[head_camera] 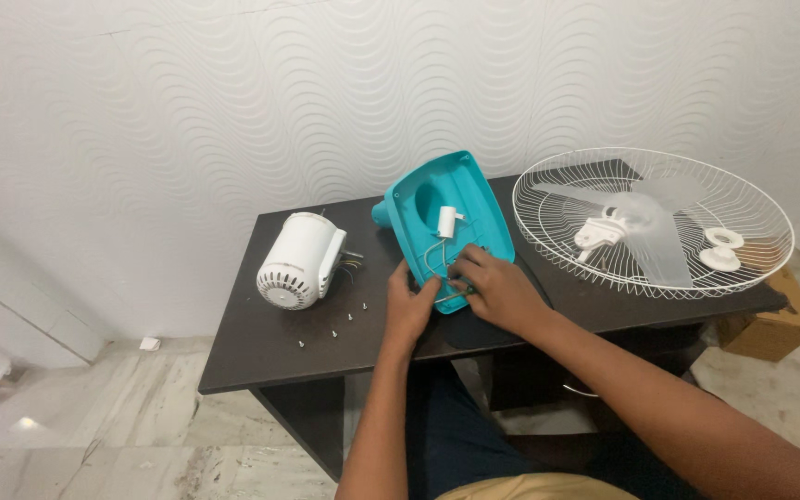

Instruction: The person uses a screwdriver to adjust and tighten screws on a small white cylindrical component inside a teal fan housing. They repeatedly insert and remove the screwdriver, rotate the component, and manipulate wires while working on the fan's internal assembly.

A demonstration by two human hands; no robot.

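A turquoise plastic fan housing point(418, 199) lies open side up on the dark table point(261, 347), tilted against the wall side. Inside it sit a small white part point(447, 221) and thin wires. My left hand point(409, 306) grips the housing's near left edge. My right hand point(494, 287) rests on the housing's near end, fingers pinched at the wires there; what it pinches is partly hidden.
A white fan motor point(299, 259) lies at the table's left. Several small screws point(349, 318) are scattered before it. A white wire fan guard point(652, 222) holding a clear blade and white caps fills the right side. A cardboard box point(773, 324) stands on the floor.
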